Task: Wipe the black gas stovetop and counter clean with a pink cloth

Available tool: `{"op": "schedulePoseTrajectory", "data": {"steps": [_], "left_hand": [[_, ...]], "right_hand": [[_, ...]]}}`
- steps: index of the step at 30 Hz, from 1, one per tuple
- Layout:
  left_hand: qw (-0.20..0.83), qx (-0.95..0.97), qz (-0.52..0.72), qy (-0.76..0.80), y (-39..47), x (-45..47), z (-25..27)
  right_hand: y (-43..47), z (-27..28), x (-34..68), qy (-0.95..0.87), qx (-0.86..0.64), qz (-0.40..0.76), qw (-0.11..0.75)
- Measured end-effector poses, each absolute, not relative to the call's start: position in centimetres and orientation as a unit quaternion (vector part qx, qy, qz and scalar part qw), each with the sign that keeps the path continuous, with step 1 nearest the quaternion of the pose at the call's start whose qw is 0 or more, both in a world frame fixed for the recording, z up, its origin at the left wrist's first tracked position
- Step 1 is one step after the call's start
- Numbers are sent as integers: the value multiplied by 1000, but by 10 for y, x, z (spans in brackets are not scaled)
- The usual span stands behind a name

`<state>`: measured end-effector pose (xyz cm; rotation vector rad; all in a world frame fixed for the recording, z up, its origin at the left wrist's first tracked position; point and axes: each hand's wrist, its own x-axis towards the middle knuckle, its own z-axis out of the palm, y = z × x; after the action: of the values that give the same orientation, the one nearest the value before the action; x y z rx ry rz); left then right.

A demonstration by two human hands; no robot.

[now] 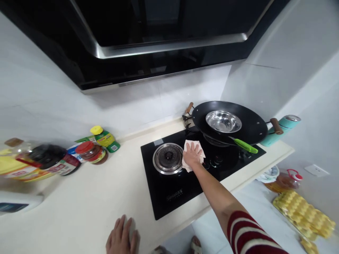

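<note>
My right hand point(192, 155) lies flat with spread fingers on a pale pink cloth point(187, 166), pressing it on the black glass cooktop point(174, 188). The cloth sits just right of the round left burner point(168, 158), by its metal ring. A black wok point(253, 121) with wooden handles stands over the right burner. Inside it are a shiny steel bowl point(224, 121) and a utensil with a green handle point(245, 145). My left hand point(122, 237) rests open on the white countertop point(106, 190), fingers pointing forward, holding nothing.
A dark range hood point(164, 46) overhangs the cooktop. Bottles and a red-lidded jar point(92, 152) stand at the left, with a green yellow-capped bottle point(106, 139). A turquoise flask point(282, 130) is beside the wok. Yellow egg trays point(304, 213) and an oil jug point(284, 180) sit low right.
</note>
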<state>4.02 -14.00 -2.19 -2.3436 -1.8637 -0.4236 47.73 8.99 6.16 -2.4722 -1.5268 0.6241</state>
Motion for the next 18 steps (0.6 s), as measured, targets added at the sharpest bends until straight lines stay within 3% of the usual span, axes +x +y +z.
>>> {"op": "schedulePoseTrajectory", "data": {"steps": [6, 13, 18], "left_hand": [[54, -766, -139, -626, -141, 41, -22], [61, -769, -131, -623, -139, 38, -23], [65, -775, -147, -612, -136, 36, -24]], "right_hand": [[1, 33, 420, -585, -789, 146, 119], [-72, 41, 326, -769, -575, 237, 150], [-68, 60, 334, -804, -503, 269, 170]]}}
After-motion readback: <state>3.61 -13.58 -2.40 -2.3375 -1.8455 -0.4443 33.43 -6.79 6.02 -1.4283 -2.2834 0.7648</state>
